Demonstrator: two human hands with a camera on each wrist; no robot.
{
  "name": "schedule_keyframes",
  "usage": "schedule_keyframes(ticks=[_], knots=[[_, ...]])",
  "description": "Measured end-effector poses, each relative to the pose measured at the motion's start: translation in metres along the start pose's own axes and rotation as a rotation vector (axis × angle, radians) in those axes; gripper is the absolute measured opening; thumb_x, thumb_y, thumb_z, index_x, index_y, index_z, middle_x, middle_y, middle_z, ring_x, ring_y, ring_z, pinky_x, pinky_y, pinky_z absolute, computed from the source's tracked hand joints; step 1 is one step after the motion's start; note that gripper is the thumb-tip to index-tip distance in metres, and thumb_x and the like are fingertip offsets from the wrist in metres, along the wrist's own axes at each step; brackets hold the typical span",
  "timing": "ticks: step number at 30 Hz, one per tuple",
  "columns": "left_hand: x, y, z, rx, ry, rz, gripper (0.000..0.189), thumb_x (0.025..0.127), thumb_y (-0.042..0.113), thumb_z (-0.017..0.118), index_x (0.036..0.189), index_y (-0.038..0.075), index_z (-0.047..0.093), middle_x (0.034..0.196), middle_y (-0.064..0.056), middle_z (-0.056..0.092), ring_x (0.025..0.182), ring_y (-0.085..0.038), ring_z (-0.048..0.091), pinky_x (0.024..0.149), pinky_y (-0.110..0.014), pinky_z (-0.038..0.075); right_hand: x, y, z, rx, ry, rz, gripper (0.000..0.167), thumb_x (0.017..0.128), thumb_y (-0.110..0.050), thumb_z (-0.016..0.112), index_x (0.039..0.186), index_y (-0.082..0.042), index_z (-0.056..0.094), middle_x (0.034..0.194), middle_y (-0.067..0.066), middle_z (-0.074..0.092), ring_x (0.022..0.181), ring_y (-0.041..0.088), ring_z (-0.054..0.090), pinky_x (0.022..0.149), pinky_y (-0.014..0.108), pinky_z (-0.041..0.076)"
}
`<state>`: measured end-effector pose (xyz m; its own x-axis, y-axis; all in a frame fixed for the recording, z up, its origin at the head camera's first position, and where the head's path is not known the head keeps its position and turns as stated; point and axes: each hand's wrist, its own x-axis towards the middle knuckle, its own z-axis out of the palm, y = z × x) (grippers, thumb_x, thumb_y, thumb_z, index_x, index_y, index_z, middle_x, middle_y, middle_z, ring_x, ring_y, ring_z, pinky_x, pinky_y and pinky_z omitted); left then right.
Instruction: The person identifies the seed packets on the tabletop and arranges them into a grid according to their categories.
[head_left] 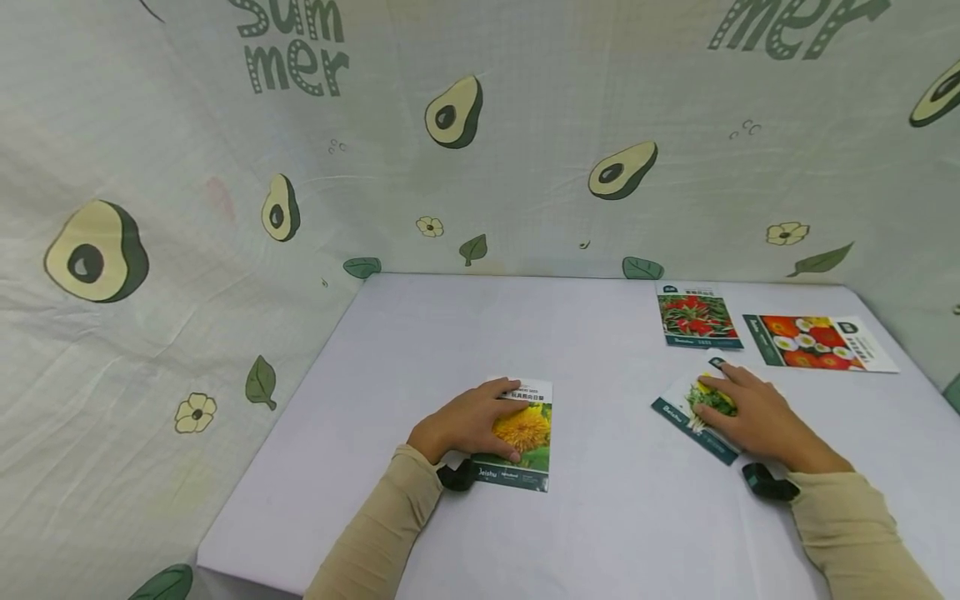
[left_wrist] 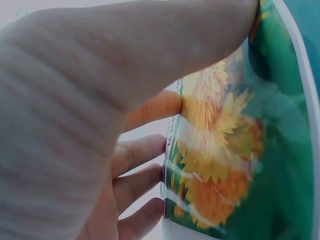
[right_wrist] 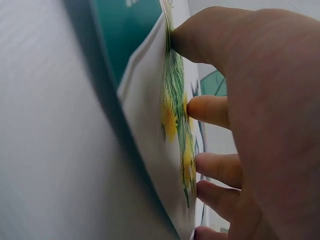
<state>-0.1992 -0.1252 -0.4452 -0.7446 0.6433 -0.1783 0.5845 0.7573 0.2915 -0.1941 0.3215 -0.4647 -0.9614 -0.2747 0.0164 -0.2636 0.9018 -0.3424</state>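
Observation:
My left hand [head_left: 480, 421] lies over a seed packet with a yellow flower picture [head_left: 528, 460], its thumb and fingers spread across the front. Seen from the left wrist, the fingertips [left_wrist: 157, 145] meet the packet's far side and the thumb presses near its other end. At the right, my right hand [head_left: 761, 417] rests on a white seed packet showing green stems and yellow flowers [head_left: 693, 392], which lies at a slant. In the right wrist view, its thumb and spread fingertips [right_wrist: 202, 107] touch the packet's printed face.
Behind the right hand lies a packet with red flowers [head_left: 697, 317]. Beside it, turned sideways, is another with red, orange and white flowers [head_left: 813, 343]. The table [head_left: 420, 333] has a pale cover, and an avocado-print cloth [head_left: 525, 208] hangs along its back and left.

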Motion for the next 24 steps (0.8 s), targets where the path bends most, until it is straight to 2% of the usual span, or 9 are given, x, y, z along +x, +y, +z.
schedule_keyframes(ticks=[12,24], knots=[[-0.0003,0.0029,-0.0023,-0.002,0.007,-0.002,0.085,0.08,0.061,0.077,0.151,0.025,0.049,0.163,-0.002,0.028,0.148,-0.025,0.028,0.116,-0.044,0.032,-0.0008,-0.0021,0.0023,0.038,0.013,-0.038,0.062,0.097,-0.041,0.064,0.137,0.006,0.055,0.146,0.042,0.03,0.131,0.064,0.027,0.1,0.081,0.016],[-0.0018,0.0042,-0.0028,-0.004,0.008,-0.004,0.084,0.08,0.059,0.078,0.151,0.024,0.048,0.163,-0.002,0.028,0.148,-0.026,0.027,0.116,-0.045,0.03,-0.0012,-0.004,0.0037,0.028,0.013,-0.034,0.063,0.098,-0.043,0.063,0.138,0.006,0.055,0.146,0.041,0.03,0.131,0.063,0.027,0.1,0.081,0.017]])
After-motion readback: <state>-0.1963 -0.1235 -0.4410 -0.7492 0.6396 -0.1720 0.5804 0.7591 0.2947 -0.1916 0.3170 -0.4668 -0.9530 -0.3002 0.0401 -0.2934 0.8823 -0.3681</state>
